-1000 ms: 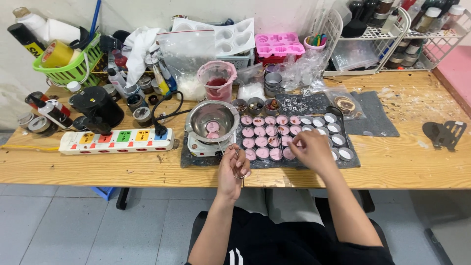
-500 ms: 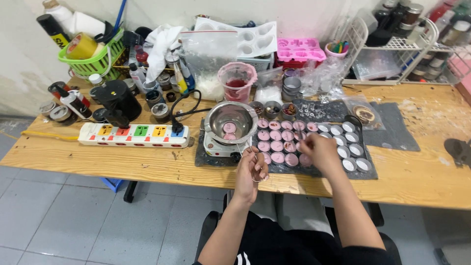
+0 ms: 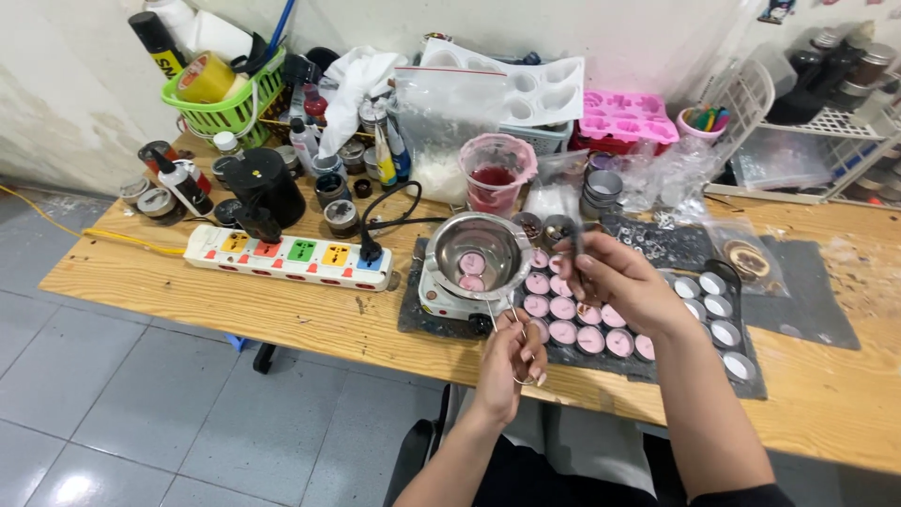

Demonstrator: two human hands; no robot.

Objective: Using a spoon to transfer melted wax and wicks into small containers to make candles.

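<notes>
Item: small scissors [image 3: 514,345], metal, in my left hand [image 3: 505,361]; grip clenched through the loops, blades pointing up, held over the tabletop's [image 3: 235,310] near edge. Item: my right hand [image 3: 619,282], raised above the tin cups of pink wax [image 3: 563,319] on the dark mat [image 3: 807,310]; fingers pinched, on what I cannot tell. Item: steel bowl [image 3: 477,246] on a small hotplate [image 3: 446,299], just left of the cups.

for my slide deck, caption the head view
Left hand holds scissors, right hand hovers over pink-filled tealight cups.
</notes>
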